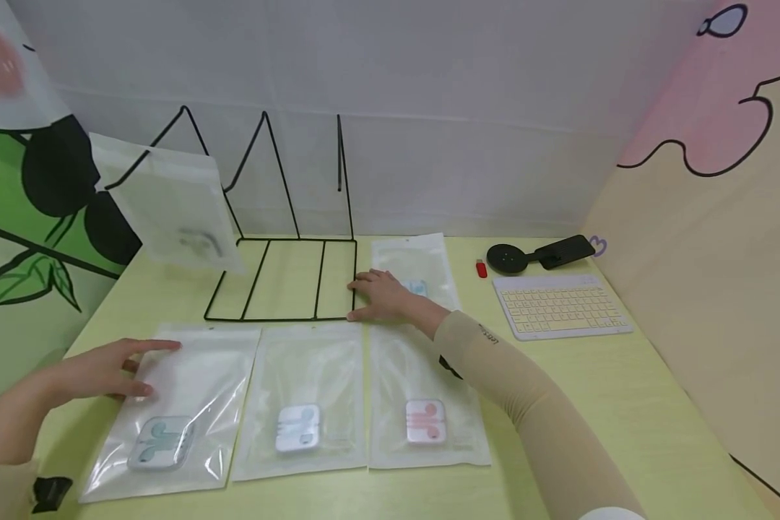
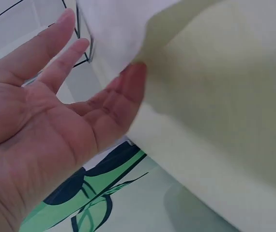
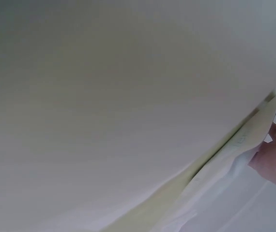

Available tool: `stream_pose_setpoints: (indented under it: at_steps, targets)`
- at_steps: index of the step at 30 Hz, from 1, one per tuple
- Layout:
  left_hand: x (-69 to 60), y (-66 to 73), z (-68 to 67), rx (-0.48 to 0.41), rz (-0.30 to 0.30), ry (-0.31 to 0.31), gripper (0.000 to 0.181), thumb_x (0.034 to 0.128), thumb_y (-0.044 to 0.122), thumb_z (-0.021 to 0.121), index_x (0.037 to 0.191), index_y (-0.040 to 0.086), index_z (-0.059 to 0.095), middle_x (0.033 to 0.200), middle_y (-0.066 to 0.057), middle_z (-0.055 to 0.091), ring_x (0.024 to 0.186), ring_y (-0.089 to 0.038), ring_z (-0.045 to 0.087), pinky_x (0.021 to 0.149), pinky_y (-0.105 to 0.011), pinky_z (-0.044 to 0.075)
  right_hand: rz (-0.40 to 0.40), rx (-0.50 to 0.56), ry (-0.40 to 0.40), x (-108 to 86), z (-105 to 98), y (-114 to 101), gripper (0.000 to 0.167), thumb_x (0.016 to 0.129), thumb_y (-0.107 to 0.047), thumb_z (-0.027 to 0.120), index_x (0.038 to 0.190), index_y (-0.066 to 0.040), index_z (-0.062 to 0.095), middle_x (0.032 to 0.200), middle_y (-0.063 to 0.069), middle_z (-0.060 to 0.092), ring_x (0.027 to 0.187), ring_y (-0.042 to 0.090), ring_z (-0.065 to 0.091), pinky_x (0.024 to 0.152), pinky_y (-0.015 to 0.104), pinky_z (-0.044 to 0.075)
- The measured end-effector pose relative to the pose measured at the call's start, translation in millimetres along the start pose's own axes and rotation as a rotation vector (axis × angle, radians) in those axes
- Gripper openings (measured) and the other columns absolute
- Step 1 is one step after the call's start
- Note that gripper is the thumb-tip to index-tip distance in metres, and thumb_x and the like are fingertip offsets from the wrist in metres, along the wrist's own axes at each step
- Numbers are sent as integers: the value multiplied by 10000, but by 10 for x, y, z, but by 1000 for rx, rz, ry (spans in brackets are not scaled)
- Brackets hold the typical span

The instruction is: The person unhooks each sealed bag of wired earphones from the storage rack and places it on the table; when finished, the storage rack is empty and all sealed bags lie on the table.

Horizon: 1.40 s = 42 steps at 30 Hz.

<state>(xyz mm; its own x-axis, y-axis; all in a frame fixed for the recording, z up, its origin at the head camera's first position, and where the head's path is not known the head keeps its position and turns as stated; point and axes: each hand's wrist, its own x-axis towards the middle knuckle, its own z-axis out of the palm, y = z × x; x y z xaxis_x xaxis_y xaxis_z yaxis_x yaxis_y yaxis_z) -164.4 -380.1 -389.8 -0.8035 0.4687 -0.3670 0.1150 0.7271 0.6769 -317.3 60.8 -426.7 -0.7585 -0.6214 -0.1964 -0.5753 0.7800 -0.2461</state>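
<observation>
By the yellow-green surface's [image 1: 149, 300] left edge, the spread left hand [image 1: 104, 370] should smooth the rectangular clear-plastic pouch [image 1: 188, 393]. The right hand's [image 1: 386, 297] grip is unclear.

Materials and finishes. We see the front-left pouch [image 1: 208, 386] as clear, glossy plastic film with bright, rippled highlights; the middle pouch [image 1: 310, 375] and front-right pouch [image 1: 412, 372] look like duller, translucent plastic. The earphone case [image 1: 425, 421] in the latter appears to be hard, smooth plastic. We read the rack [image 1: 256, 280] as smooth black wire, apparently metal. The keyboard [image 1: 562, 307] shows matt plastic. We note faint wood-like grain on the low-sheen bench [image 1: 630, 404], matt stretch cloth in the sleeve [image 1: 513, 383], and a matt, faintly creased backdrop [image 1: 468, 166], whether cloth or paper we cannot tell.
</observation>
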Motion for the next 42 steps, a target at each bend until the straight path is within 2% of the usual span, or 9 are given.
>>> stream_pose_setpoints:
  at_steps: [4, 8, 14, 19, 24, 27, 29, 34, 42]
  targets:
    - [-6, 57, -97, 149, 28, 110, 698, 829, 232, 722, 1408, 20, 395, 1348, -306, 383, 1086, -307, 558, 693, -274, 518, 7, 3, -1, -4, -3, 16, 740, 865, -602, 550, 1468, -225, 349, 1559, 44, 230, 1450, 280, 129, 1179, 472, 93]
    - [-19, 136, -192, 279, 61, 263, 663, 807, 261, 750, 1375, 76, 463, 1348, -139, 404, 1043, 28, 485, 712, -266, 492, 5, 1, 5, -13, -1, 30, 739, 867, -602, 548, 1468, -221, 349, 1557, 49, 233, 1447, 288, 140, 1179, 472, 95]
    - [-25, 220, -373, 242, 76, 397, 709, 825, 239, 740, 1442, 176, 398, 1340, 138, 350, 997, 249, 303, 690, -143, 469, 0, 9, 5, -16, 12, 33, 741, 867, -596, 554, 1468, -216, 348, 1558, 56, 229, 1448, 292, 137, 1178, 476, 92]
    - [-22, 273, -527, 181, -3, 504, 711, 873, 312, 684, 1480, 294, 314, 1392, 150, 358, 949, 258, 320, 675, -60, 393, -1, 9, 8, -21, 12, 32, 735, 868, -593, 555, 1466, -217, 352, 1557, 57, 233, 1448, 293, 138, 1178, 475, 97]
    - [62, 335, -618, 79, -80, 611, 698, 904, 389, 621, 1488, 381, 239, 1505, -72, 278, 1152, -11, 489, 807, -200, 434, -1, 13, 2, -18, 14, 36, 740, 868, -595, 554, 1470, -220, 343, 1560, 59, 224, 1449, 295, 131, 1179, 475, 86]
    - [136, 357, -662, -16, -105, 666, 666, 921, 436, 570, 1481, 429, 210, 1574, -79, 157, 1403, -268, 255, 970, -509, 353, -4, 14, 0, -15, 19, 33, 741, 868, -595, 554, 1470, -217, 344, 1560, 63, 224, 1448, 296, 132, 1179, 474, 84]
    - [182, 354, -692, -114, -92, 698, 638, 934, 430, 547, 1477, 435, 213, 1595, 15, 76, 1462, -243, 46, 1027, -671, 180, -8, 17, -3, -17, 21, 26, 741, 868, -593, 554, 1469, -211, 348, 1559, 66, 226, 1447, 298, 136, 1179, 474, 87]
    - [272, 346, -781, -310, -49, 786, 580, 945, 373, 539, 1452, 447, 268, 1535, 231, 145, 1439, -8, 44, 1149, -541, -28, -14, 17, -5, -14, 18, 11, 739, 870, -593, 551, 1467, -204, 352, 1557, 66, 231, 1445, 295, 146, 1178, 475, 95]
    - [358, 445, -1029, -677, 154, 873, 541, 920, 176, 600, 1416, 308, 430, 1513, 254, 204, 1392, 66, 128, 1123, -111, 87, -14, 11, 7, -1, 14, 20, 734, 870, -600, 545, 1464, -214, 355, 1554, 54, 238, 1446, 283, 146, 1179, 471, 101]
